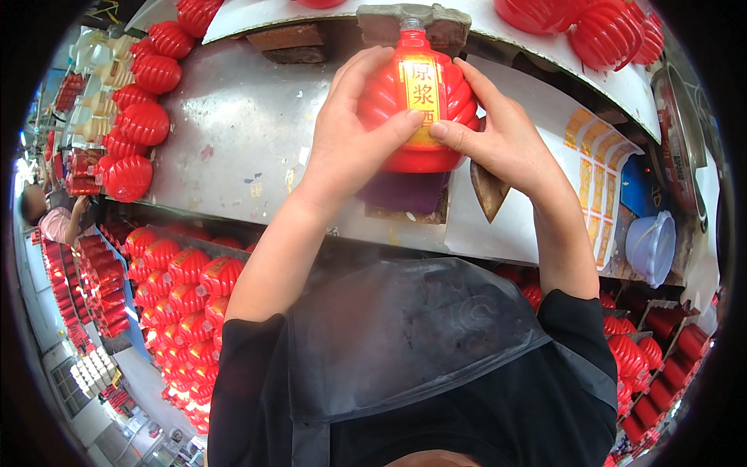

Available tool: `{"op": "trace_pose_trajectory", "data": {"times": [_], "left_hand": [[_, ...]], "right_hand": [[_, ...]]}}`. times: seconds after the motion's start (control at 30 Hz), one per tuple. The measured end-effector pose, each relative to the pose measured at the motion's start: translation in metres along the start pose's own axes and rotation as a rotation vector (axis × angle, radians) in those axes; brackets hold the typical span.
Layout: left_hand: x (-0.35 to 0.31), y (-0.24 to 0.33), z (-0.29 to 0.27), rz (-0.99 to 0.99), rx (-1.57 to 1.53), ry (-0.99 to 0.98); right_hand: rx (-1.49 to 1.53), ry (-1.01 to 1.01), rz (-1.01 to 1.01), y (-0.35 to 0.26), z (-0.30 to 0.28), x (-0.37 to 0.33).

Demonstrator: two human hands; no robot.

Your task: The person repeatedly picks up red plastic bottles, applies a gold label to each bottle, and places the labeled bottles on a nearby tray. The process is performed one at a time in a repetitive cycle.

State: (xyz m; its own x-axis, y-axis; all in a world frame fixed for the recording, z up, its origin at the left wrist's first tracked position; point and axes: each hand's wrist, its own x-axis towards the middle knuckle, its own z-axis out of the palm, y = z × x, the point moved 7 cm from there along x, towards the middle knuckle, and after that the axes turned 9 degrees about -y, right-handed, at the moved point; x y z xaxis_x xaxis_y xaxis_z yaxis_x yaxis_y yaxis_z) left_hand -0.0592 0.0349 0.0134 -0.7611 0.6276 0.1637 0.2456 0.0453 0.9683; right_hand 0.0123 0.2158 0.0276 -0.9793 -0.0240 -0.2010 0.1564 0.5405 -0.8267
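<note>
A red ribbed lantern-shaped bottle (pixel 389 101) with a gold label down its front lies on a purple pad (pixel 405 192) on the metal bench (pixel 241 132). Its neck rests against a grey block (pixel 416 19) at the far edge. My left hand (pixel 350 132) cups the bottle's left side, thumb pressing the lower end of the label. My right hand (pixel 498 132) holds the right side, its thumb on the same spot.
Red bottles (pixel 136 117) line the bench's left edge, and more (pixel 599 27) sit at the far right. A sheet of gold labels (pixel 595 187) and a white tub (pixel 652 245) lie right. Crates of red bottles (pixel 183 296) stand below left. Another person (pixel 50 214) is at far left.
</note>
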Motion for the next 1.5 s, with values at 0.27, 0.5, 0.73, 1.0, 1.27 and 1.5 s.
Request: {"op": "trace_pose_trajectory", "data": {"times": [0.27,0.5,0.73,1.0,1.27,1.5], "left_hand": [[0.000,-0.001,0.004,0.007,-0.029,-0.001],[0.000,0.002,0.002,0.017,0.074,-0.025],[0.001,0.001,0.001,0.002,0.038,-0.006],[0.003,0.001,-0.001,0.020,0.060,-0.005],[0.002,-0.001,-0.005,0.098,0.020,-0.032],[0.003,-0.003,-0.003,0.118,0.099,-0.062]], "right_hand": [[-0.019,-0.008,0.035,-0.001,-0.002,-0.003],[-0.031,0.010,-0.028,0.010,-0.001,-0.001],[0.584,0.055,0.025,0.029,-0.054,0.019],[-0.273,0.177,-0.606,-0.067,-0.030,0.010],[-0.636,0.294,-0.967,-0.073,0.007,-0.049],[-0.426,0.281,-0.885,-0.063,0.009,-0.067]]}}
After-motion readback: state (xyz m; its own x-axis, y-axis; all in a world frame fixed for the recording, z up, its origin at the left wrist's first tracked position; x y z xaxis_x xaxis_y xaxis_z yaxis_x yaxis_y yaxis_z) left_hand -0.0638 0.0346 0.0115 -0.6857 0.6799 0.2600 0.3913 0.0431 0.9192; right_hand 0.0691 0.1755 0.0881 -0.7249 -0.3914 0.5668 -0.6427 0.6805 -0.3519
